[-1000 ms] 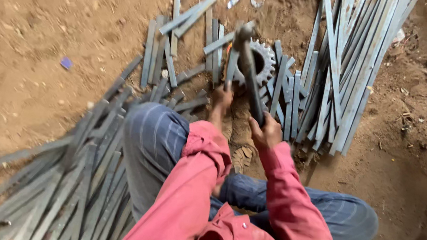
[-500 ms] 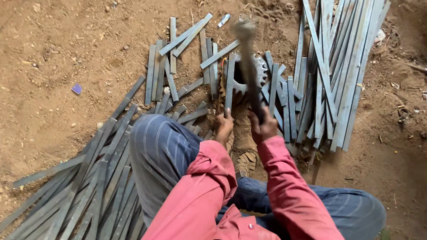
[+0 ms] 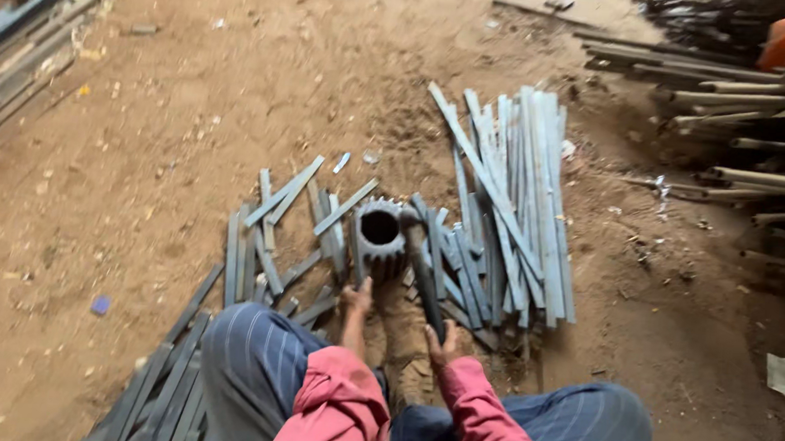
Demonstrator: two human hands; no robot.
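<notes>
Down low, 2 hands — left hand (image 3: 358, 297) cannot tell, right hand (image 3: 440, 343) gripping 1 hammer (image 3: 422, 263) — beside 1 gear (image 3: 381, 236).

The right hand (image 3: 440, 344) grips a dark hammer handle (image 3: 424, 291), its head on a toothed steel gear (image 3: 380, 238); the left hand (image 3: 357, 297) rests just beside grey flat metal strips (image 3: 512, 191).

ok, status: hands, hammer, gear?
Right hand grips hammer, head down by toothed gear. Left hand rests at gear's base. Cut metal strips crowd both sides.
</notes>
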